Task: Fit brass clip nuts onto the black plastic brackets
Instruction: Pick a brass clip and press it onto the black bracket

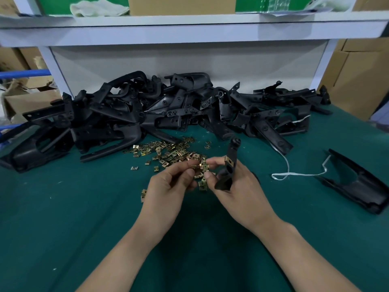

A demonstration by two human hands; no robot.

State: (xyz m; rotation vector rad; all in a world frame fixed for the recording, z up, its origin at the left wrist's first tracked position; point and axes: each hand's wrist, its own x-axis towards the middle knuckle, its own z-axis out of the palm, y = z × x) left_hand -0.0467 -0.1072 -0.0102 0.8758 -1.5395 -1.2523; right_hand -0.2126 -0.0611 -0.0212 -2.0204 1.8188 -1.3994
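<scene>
My right hand (240, 186) grips a black plastic bracket (228, 165) upright above the green mat; one brass clip nut (229, 161) sits on its edge. My left hand (168, 184) pinches a small brass clip nut (196, 166) between thumb and fingers, just left of the bracket and apart from it. Several loose brass clip nuts (168, 152) lie scattered on the mat right behind and under my fingers. A big heap of black brackets (168, 110) fills the back of the table.
A single black bracket (357, 184) lies at the right, with a white string (294, 173) beside it. The green mat (63, 207) covers the table. A white shelf (189, 24) overhangs the back; cardboard boxes (362, 81) stand at both sides.
</scene>
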